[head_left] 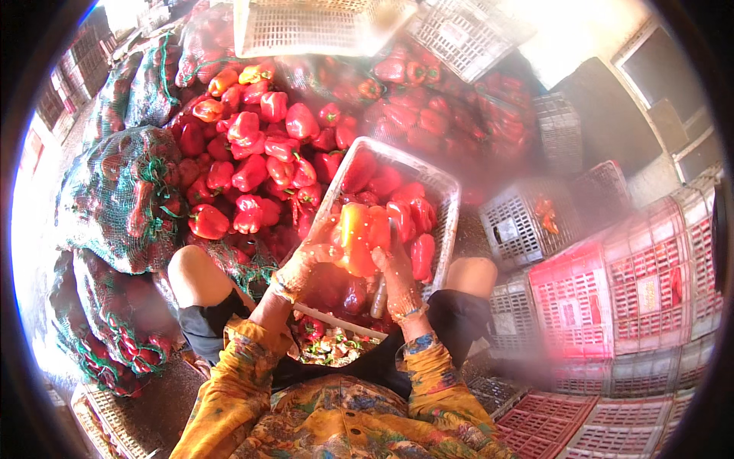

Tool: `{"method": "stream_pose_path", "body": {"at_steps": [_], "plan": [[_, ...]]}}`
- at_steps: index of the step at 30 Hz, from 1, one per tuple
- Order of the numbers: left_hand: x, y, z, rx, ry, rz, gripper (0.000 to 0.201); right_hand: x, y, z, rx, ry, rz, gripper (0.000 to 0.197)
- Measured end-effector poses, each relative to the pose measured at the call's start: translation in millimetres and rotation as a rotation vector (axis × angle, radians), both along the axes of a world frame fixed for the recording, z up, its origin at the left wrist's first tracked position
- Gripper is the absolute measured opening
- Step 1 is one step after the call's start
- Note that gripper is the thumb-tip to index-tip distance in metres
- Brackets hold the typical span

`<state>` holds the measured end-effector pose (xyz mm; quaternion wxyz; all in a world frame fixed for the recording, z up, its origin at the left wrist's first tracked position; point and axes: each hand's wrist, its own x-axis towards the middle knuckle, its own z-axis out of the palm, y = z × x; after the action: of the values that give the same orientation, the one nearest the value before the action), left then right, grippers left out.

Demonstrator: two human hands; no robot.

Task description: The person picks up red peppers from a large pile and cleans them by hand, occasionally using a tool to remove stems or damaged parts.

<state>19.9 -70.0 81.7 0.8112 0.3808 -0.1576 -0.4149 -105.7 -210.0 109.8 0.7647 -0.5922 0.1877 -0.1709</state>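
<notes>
Above a white plastic crate point(446, 180), I hold a large bell pepper point(355, 233), orange on one side and red on the other. My left hand point(310, 264) has its fingers closed round the pepper's left side. From the right, my right hand point(397, 275) grips the same pepper with bent fingers. A slim, pale handle-like piece point(379, 298) shows beside my right palm; whether that hand holds it I cannot tell. Red bell peppers point(417, 214) lie in the crate beneath. Cut scraps point(336, 348) in green, white and red sit close to my lap.
A heap of loose red peppers point(256, 172) spreads beyond the crate to the left. Green mesh sacks point(118, 199) full of peppers stand at far left. Stacked crates point(612, 291) rise on the right, with a pale crate point(313, 30) at the back. My knees flank the work crate.
</notes>
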Motion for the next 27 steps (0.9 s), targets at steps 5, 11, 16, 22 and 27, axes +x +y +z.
{"method": "stream_pose_path", "body": {"at_steps": [5, 11, 16, 22, 27], "plan": [[-13, -16, 25, 0.126, -0.302, -0.010, 0.076, -13, 2, 20, -0.142, 0.195, -0.079, 0.066], [-23, -29, -2, 0.102, -0.242, 0.288, 0.059, -13, 13, -3, -0.961, 0.068, -0.372, 0.034], [-23, -37, -9, 0.257, -0.748, 0.499, 0.052, -19, 9, 17, -0.792, 0.305, -0.159, 0.024], [-29, -40, -27, 0.206, -0.659, 0.557, 0.058, -17, 28, 26, -0.592, 0.522, 0.013, 0.036], [-13, -39, -42, 0.242, -0.500, 0.686, 0.052, -62, 52, -42, -0.972, 0.512, 0.040, 0.033]]}}
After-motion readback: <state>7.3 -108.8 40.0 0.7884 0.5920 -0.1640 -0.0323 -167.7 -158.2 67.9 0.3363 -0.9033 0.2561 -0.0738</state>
